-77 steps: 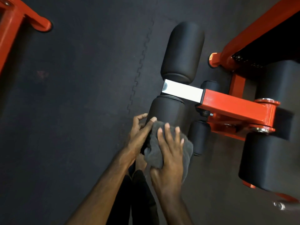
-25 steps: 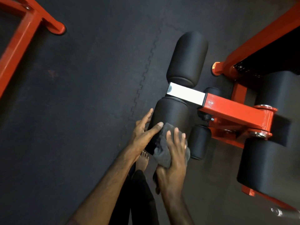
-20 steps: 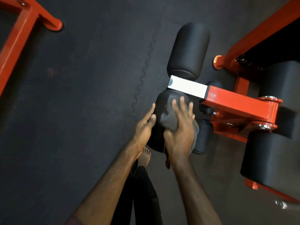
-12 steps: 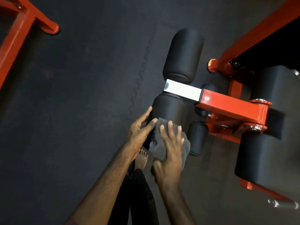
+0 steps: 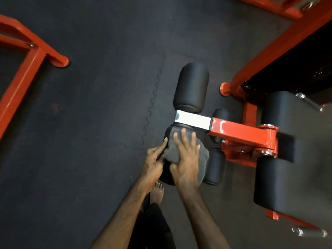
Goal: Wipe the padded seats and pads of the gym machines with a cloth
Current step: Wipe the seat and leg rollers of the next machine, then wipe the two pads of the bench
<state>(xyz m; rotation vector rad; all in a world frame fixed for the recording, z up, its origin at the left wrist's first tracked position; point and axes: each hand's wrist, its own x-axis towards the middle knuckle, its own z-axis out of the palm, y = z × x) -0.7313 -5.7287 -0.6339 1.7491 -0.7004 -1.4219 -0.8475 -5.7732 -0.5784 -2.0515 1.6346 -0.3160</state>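
Our right hand (image 5: 186, 159) presses the grey cloth (image 5: 172, 151) flat-fingered on the near roller pad (image 5: 168, 174); our left hand (image 5: 152, 164) steadies its left side. Cloth looks soft, light; the pad firm. Beyond, the far roller pad (image 5: 192, 87).

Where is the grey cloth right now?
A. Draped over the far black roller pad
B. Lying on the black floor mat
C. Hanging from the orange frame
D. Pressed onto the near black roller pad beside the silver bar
D: the right hand lies flat on the grey cloth, pressing it onto the near black roller pad beside the silver bar.
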